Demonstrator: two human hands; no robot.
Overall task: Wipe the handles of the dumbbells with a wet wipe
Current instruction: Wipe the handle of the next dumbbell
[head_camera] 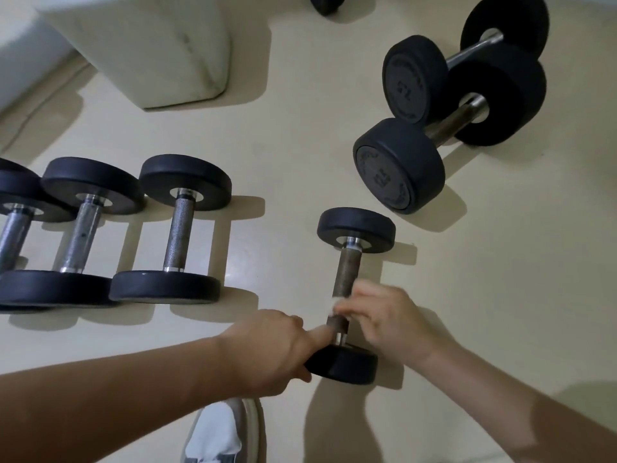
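Observation:
A small black dumbbell (349,279) with a brownish handle lies on the floor in the middle. My left hand (273,349) grips its near weight head (344,365) from the left. My right hand (387,319) is blurred and closes a white wet wipe (337,304) around the lower part of the handle. Three more dumbbells with silver knurled handles lie side by side at the left: one (177,228), another (81,235) and a third (13,232) cut by the frame edge.
Two large black dumbbells (447,128) lie stacked at the upper right. A pale padded block (150,51) stands at the upper left. My white shoe (223,432) is at the bottom. The floor (300,128) is cream.

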